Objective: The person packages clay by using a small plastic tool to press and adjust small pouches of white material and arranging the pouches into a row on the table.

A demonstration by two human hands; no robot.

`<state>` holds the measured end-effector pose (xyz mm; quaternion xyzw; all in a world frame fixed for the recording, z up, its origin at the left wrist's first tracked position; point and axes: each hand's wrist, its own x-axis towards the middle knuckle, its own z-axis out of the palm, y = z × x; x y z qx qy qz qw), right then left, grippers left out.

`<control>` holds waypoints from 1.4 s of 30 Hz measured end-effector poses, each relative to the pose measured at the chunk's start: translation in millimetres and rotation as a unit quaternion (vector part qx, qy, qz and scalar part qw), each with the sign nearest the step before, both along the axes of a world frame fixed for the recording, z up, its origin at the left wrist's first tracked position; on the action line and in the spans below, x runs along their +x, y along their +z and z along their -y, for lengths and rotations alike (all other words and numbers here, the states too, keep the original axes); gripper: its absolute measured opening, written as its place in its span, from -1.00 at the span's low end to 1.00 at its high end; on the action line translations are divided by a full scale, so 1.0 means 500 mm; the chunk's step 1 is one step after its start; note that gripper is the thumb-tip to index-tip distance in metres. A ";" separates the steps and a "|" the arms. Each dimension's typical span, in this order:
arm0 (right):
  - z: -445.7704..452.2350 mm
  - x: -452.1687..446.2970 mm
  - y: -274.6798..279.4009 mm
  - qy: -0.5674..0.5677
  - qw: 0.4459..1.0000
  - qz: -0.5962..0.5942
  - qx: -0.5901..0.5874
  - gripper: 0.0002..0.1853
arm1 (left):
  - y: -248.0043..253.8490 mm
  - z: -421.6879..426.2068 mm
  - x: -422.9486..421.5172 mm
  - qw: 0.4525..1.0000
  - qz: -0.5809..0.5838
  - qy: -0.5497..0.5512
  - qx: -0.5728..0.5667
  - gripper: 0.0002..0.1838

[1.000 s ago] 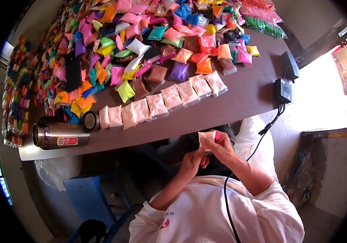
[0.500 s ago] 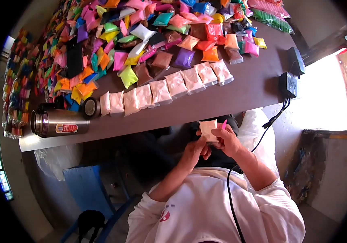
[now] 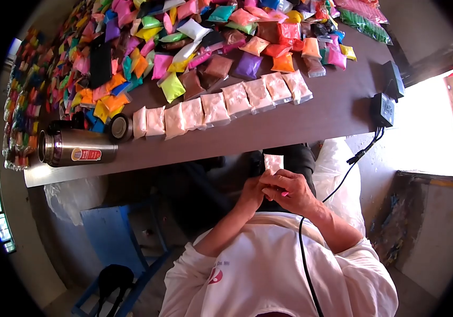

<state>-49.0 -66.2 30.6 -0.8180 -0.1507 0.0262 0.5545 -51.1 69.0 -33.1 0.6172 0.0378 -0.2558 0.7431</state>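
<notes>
A small clear packet of pale peach material (image 3: 274,162) stands up from between my hands, over my lap and below the table edge. My left hand (image 3: 252,193) is closed around its lower part. Against it presses my right hand (image 3: 294,188), fingers bent over the packet's bottom end. A small bright pink piece (image 3: 285,194) pokes out from the right hand's fingers; its kind is hidden. Ahead on the table lies a slightly curved row of similar peach packets (image 3: 216,109).
Many colourful packets (image 3: 171,87) are heaped across the back of the table (image 3: 311,124). A steel flask (image 3: 81,148) lies at the left edge beside its round lid (image 3: 120,127). A black adapter (image 3: 383,109) with cables sits at right. A blue chair (image 3: 112,235) stands lower left.
The packet has turned more upright and sits further forward of the fingers. My right hand has come over its lower end, and the pink piece has swung down from pointing up.
</notes>
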 end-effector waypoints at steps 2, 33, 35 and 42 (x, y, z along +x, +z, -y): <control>-0.001 0.000 -0.009 0.005 1.000 -0.004 0.001 -0.78 | 0.002 -0.002 -0.003 0.998 -0.045 0.025 -0.027 -0.56; 0.025 0.005 -0.060 -0.034 0.773 -0.404 0.488 -0.34 | 0.012 -0.024 0.013 0.921 -0.217 -0.067 -0.318 -0.51; 0.025 0.004 -0.060 -0.008 0.791 -0.391 0.471 -0.30 | -0.001 -0.025 0.009 0.921 -0.212 -0.084 -0.315 -0.45; 0.010 0.020 -0.020 -0.088 0.909 -0.296 0.280 -0.50 | -0.025 -0.030 0.011 0.944 -0.160 -0.083 -0.276 -0.49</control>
